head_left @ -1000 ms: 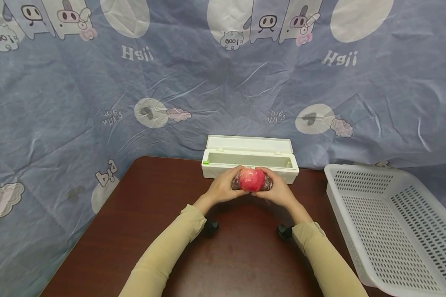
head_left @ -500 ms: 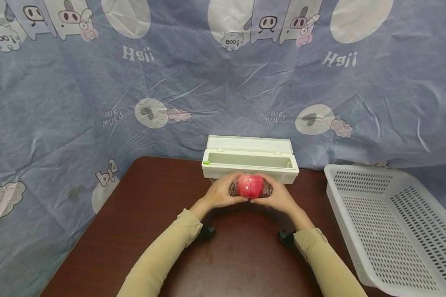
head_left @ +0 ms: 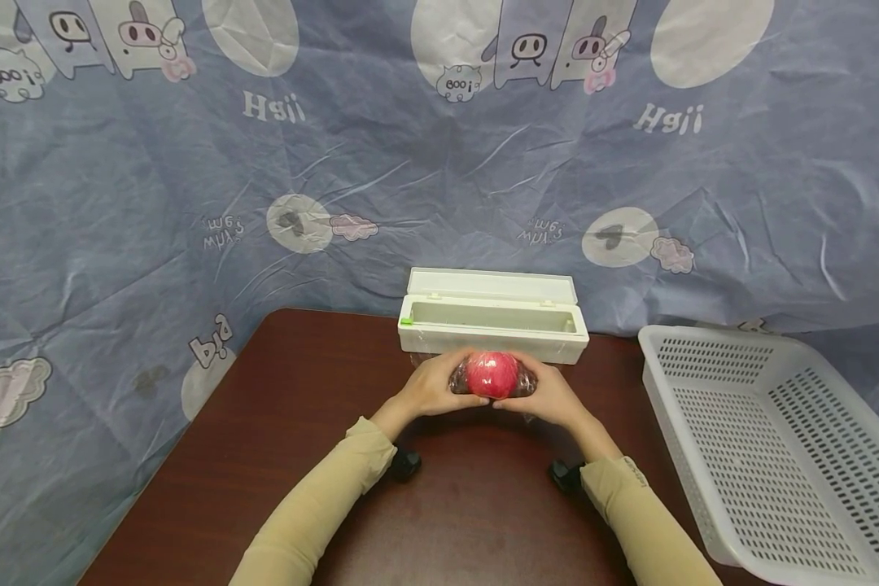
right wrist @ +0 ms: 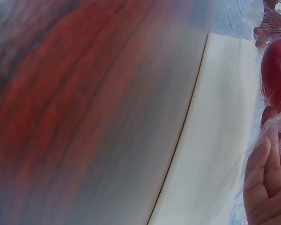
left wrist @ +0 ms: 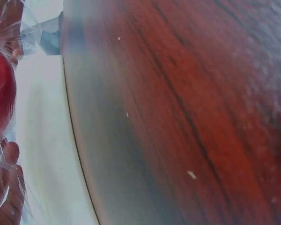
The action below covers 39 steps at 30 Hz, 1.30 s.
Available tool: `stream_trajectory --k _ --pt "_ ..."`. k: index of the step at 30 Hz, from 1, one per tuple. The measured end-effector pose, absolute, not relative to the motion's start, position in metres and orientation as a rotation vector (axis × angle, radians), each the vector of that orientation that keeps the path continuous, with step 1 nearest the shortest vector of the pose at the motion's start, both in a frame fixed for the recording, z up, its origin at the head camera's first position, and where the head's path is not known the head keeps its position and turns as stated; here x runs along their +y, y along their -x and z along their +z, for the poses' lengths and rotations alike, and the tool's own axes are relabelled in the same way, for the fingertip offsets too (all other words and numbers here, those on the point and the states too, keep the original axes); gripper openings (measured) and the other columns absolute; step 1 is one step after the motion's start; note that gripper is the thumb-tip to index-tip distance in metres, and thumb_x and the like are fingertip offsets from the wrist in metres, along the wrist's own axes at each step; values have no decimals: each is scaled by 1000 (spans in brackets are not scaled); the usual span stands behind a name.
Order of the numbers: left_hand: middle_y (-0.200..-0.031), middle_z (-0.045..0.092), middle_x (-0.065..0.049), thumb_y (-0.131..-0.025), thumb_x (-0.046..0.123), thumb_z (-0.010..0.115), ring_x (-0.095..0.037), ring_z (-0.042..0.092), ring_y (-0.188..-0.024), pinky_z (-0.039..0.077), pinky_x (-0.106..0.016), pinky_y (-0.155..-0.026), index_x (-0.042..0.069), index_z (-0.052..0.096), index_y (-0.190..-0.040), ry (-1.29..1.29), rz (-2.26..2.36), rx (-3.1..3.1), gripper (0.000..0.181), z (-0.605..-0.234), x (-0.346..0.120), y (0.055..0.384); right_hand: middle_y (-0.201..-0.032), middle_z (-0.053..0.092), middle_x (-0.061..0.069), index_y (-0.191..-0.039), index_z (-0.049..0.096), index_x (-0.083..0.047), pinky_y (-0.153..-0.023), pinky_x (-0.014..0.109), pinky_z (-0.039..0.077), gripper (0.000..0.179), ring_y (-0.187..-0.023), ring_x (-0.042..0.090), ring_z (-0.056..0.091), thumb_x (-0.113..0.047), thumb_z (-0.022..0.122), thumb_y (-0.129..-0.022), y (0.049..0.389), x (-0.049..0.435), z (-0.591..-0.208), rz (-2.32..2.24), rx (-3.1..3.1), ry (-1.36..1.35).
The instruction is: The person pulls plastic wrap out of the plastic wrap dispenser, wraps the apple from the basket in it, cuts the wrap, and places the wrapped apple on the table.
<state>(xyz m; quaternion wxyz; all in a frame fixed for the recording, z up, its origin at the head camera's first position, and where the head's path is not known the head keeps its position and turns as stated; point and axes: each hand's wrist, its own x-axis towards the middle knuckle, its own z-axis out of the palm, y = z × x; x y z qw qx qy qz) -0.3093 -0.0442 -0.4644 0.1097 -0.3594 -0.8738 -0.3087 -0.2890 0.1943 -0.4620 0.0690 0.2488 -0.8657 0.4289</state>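
Observation:
Between both hands, in the head view, sits a red apple (head_left: 492,375) wrapped in clear cling film. The left hand (head_left: 434,387) grips it from the left and the right hand (head_left: 553,395) from the right, thumbs nearly meeting below it. Gathered cling film (right wrist: 234,16) shows around the fingers in the right wrist view, and loose film (left wrist: 32,33) crosses the left wrist view too. Just behind the hands stands a long white box (head_left: 494,341), its lid (head_left: 492,285) raised and a green piece (head_left: 406,321) at its left end. The palms are hidden.
On the right stands a large white perforated plastic basket (head_left: 740,456) at the table's side. The dark brown wooden table (head_left: 315,366) lies under the arms. A blue-grey patterned cloth (head_left: 381,146) hangs behind it.
Both hands have drawn the apple a little back toward the person, away from the white box. The apple has turned slightly, so its paler patch no longer shows.

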Motion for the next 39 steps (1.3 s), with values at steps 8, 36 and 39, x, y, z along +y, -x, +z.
stream_trajectory --k 8,36,39 --pt "-113 61 6 -70 55 72 -8 57 -102 47 -28 -87 22 51 -127 1088 -924 -2535 69 -463 -45 308 -118 62 5 -129 54 -18 -88 46 48 78 -105 24 59 -33 89 -61 285 193 -460 1302 -2598 -750" --pt "-115 63 8 -74 63 67 -8 56 -106 42 -32 -93 24 53 -130 991 -937 -2564 70 -466 -44 306 -130 52 16 -138 42 -6 -93 53 42 84 -115 35 51 -12 86 -66 263 181 -436 1422 -2516 -745" --pt "-119 61 5 -74 62 67 -11 55 -110 39 -36 -96 23 51 -133 965 -904 -2579 73 -467 -44 305 -127 54 18 -135 45 -3 -92 53 43 80 -113 36 52 -9 85 -67 259 179 -430 1430 -2519 -732"
